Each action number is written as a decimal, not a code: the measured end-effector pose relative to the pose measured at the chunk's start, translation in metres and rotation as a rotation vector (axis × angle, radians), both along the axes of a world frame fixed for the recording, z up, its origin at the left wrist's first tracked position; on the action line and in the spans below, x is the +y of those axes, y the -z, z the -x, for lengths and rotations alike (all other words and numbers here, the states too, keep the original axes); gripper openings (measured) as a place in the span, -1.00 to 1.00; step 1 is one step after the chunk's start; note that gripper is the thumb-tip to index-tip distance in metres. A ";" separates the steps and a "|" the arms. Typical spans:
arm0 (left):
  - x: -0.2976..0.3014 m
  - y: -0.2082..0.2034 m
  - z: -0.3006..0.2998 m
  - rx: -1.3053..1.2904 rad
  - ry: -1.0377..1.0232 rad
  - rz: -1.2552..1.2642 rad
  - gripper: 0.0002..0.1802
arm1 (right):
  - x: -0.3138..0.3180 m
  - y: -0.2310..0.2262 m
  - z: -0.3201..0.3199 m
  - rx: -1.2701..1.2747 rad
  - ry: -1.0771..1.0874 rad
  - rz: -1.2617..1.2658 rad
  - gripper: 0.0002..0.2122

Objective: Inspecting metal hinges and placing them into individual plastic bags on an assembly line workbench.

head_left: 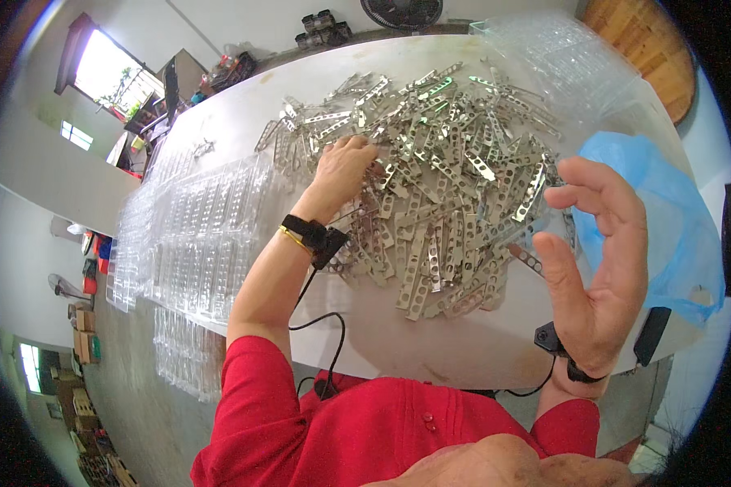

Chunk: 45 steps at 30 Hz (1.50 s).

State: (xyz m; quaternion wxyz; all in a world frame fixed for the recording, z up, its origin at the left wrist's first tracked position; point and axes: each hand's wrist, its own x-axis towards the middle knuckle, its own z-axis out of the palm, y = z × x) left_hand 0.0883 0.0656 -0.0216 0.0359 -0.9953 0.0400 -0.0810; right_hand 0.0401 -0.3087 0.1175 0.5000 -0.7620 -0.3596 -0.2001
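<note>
A wide heap of flat metal strips (430,183), punched with round holes, covers the middle of the white table (365,312). At the heap's left edge, my left hand (347,170) reaches down among the strips with its fingers bent and close together. The fingertips are hidden, so what they hold, if anything, does not show. My right hand (605,252) is raised at the heap's right side, thumb and fingers apart, with nothing in it. One shiny strip (530,195) lies close to its fingers. Another strip (525,258) is beside the thumb.
Stacked clear plastic trays (207,235) sit on the left, some beyond the table edge. More clear trays (564,61) stand at the far right. A blue plastic bag (674,219) lies right of my right hand. A black cable (325,318) runs near my left forearm.
</note>
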 end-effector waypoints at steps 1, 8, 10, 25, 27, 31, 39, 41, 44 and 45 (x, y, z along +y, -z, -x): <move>0.003 0.002 0.001 -0.001 -0.001 -0.001 -0.59 | 0.000 0.000 0.000 -0.001 -0.001 -0.001 -0.51; 0.010 -0.007 0.007 0.007 0.182 0.000 -0.54 | 0.005 0.005 -0.002 0.001 -0.024 -0.023 -0.50; 0.011 -0.010 0.008 0.023 0.200 0.019 -0.52 | 0.005 0.005 -0.002 0.000 -0.037 -0.028 -0.51; 0.001 -0.020 0.007 -0.070 0.043 0.289 -0.68 | 0.009 0.003 -0.001 0.033 -0.027 0.003 -0.50; 0.002 -0.022 0.009 -0.114 0.088 0.342 -0.69 | 0.010 0.003 -0.001 0.027 -0.021 0.014 -0.49; -0.005 -0.027 0.011 -0.142 0.077 0.394 -0.75 | 0.011 0.004 -0.002 0.036 -0.019 0.018 -0.48; -0.022 -0.040 0.025 -0.262 0.030 0.516 -0.70 | 0.013 0.004 -0.001 0.034 -0.009 0.040 -0.48; -0.028 -0.044 0.029 -0.229 0.004 0.602 -0.71 | 0.014 0.003 0.000 0.042 -0.003 0.039 -0.48; -0.037 -0.052 0.034 -0.108 -0.008 0.879 -0.72 | 0.016 0.002 0.001 0.048 0.001 0.040 -0.49; -0.040 -0.054 0.035 -0.016 0.007 1.070 -0.71 | 0.016 0.001 0.001 0.047 0.000 0.042 -0.49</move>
